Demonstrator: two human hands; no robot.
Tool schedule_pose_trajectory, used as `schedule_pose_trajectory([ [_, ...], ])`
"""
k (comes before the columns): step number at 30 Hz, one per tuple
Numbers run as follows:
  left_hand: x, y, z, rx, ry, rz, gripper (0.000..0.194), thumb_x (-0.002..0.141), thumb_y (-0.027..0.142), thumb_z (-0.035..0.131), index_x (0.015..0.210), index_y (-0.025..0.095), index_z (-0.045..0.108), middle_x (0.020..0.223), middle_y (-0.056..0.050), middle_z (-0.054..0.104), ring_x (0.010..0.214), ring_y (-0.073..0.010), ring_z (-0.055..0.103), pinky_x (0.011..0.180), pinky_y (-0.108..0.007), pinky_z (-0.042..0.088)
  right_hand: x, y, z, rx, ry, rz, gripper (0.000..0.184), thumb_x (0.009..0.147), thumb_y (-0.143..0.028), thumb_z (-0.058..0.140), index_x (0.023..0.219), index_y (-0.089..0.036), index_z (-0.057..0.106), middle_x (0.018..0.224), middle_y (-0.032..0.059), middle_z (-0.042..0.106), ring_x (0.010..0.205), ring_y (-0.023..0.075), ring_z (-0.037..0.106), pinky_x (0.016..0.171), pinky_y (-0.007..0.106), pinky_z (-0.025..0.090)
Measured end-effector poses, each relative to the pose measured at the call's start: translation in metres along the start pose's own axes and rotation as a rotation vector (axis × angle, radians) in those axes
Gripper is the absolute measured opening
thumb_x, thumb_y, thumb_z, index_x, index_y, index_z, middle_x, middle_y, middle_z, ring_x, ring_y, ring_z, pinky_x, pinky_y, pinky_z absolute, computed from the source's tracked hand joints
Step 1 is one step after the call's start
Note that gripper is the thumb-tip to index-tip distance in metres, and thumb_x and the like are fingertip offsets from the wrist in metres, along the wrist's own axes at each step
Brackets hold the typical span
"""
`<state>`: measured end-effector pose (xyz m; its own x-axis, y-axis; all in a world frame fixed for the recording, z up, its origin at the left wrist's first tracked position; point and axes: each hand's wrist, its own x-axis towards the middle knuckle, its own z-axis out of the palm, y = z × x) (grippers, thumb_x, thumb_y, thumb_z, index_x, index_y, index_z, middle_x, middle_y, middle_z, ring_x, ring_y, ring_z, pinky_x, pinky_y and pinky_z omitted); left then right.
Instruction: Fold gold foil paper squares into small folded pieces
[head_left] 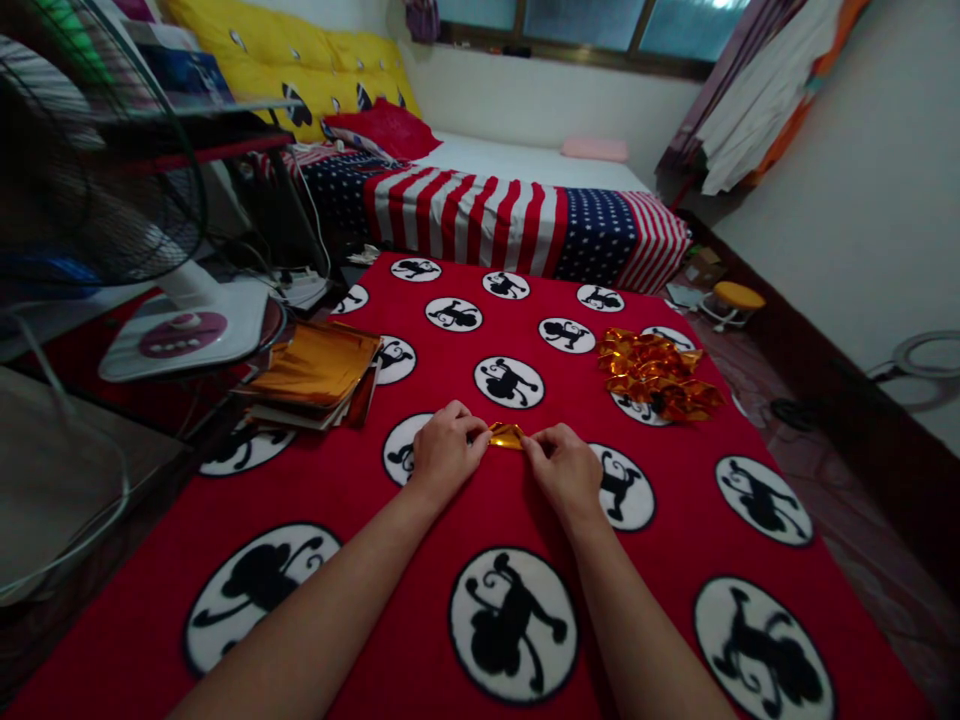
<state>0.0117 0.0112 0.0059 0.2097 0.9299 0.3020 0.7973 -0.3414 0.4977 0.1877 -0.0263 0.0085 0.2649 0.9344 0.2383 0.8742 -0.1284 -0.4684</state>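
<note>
Thin gold foil pinched between two hands: slips, tears and a draught are the main risks

The left hand [450,445] grips the near-left end of a small gold foil piece [506,436] between thumb and fingertips; the right hand [562,468] pinches the opposite end the same way. The piece lies in the short gap between the two hands, just over the red cloth [405,600]. Whether it touches the cloth cannot be told.

The foil looks thin and slick, so uneven pressure could let one end slide out of either hand, or set a crease askew. If the hands pulled apart too hard, the strip might rip in the middle, where nothing supports it. The soft cloth beneath probably gives way under a press, which could leave folds blunt.

Beyond the left hand, outward from it, sits a stack of gold sheets [315,365] with ragged, overlapping edges; a sweep of that forearm could push sheets askew. Past the stack stands a fan [191,285]. Whether it is running cannot be told, but a draught from it might lift loose sheets.

Beyond the right hand, farther out, lies a loose heap of shaped gold pieces [656,375]; a careless reach that way could crush or scatter them.
</note>
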Motion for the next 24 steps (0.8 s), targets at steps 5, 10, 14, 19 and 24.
schedule_pose_trajectory([
  [5,0.0012,0.0001,0.002,0.02,-0.009,-0.013,0.011,0.082,0.031,0.064,0.077,0.024,0.071,0.083,-0.003,0.064,0.081,-0.0188,0.058,0.066,-0.029,0.042,0.0005,0.0001,0.0005,0.013,-0.002,0.016,0.022,0.081,-0.04,0.061,0.069,-0.024,0.068,0.073,0.0007,0.068,0.062,0.0142,0.058,0.054,0.026,0.032],
  [10,0.0015,0.0028,-0.0001,0.041,-0.021,-0.023,0.012,0.081,0.03,0.063,0.076,0.022,0.069,0.081,-0.004,0.065,0.079,-0.0188,0.058,0.065,-0.029,0.042,0.0032,0.0018,0.0027,0.002,-0.014,0.08,0.025,0.077,-0.046,0.063,0.066,-0.025,0.069,0.07,0.0003,0.068,0.058,0.0144,0.058,0.052,0.026,0.031],
  [14,0.0017,0.0048,-0.002,0.05,-0.023,-0.023,0.011,0.081,0.029,0.063,0.075,0.022,0.068,0.081,-0.004,0.064,0.079,-0.0191,0.058,0.065,-0.029,0.042,0.0058,0.0013,0.0026,-0.025,-0.038,0.117,0.024,0.076,-0.048,0.064,0.066,-0.027,0.07,0.07,0.0004,0.069,0.059,0.0157,0.059,0.051,0.026,0.03],
  [19,0.0005,0.0043,-0.0005,0.07,-0.019,-0.012,0.01,0.082,0.028,0.062,0.077,0.021,0.067,0.082,-0.004,0.064,0.08,-0.0195,0.058,0.068,-0.03,0.042,0.0074,-0.002,0.0005,-0.044,-0.06,0.131,0.025,0.076,-0.049,0.064,0.066,-0.026,0.071,0.07,0.001,0.069,0.059,0.0163,0.06,0.051,0.027,0.029],
  [24,-0.0002,0.0041,0.0001,0.059,-0.011,-0.008,0.009,0.082,0.027,0.062,0.077,0.021,0.066,0.083,-0.005,0.063,0.081,-0.0194,0.057,0.069,-0.03,0.043,0.0062,-0.0022,0.0021,-0.045,-0.043,0.12,0.023,0.074,-0.047,0.066,0.067,-0.025,0.068,0.069,-0.0002,0.067,0.057,0.0145,0.058,0.051,0.026,0.027],
])
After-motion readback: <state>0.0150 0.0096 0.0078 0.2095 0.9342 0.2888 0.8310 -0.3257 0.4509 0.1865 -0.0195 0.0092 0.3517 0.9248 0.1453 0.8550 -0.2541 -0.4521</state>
